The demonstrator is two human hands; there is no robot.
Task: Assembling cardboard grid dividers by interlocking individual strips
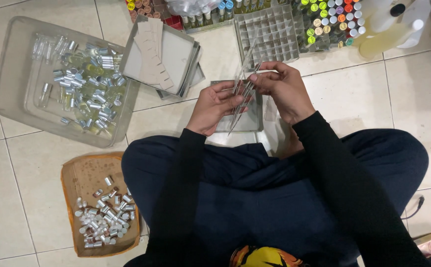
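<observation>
Lap at bottom centre, above it left hand [215,106] and right hand [283,89] fingers pinch clear strips [242,89]; keep grip light, strips aligned.

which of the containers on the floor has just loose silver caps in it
The brown cardboard tray at lower left, beside the person's knee. It holds only loose silver caps; the clear plastic bin above it holds small capped glass vials instead.

Clear plastic tub [8,106] of silver-capped vials. Below the tub: brown tray [74,173] of loose caps. Right of the tub: open grey box [183,54], then empty divider grid [270,34].
</observation>
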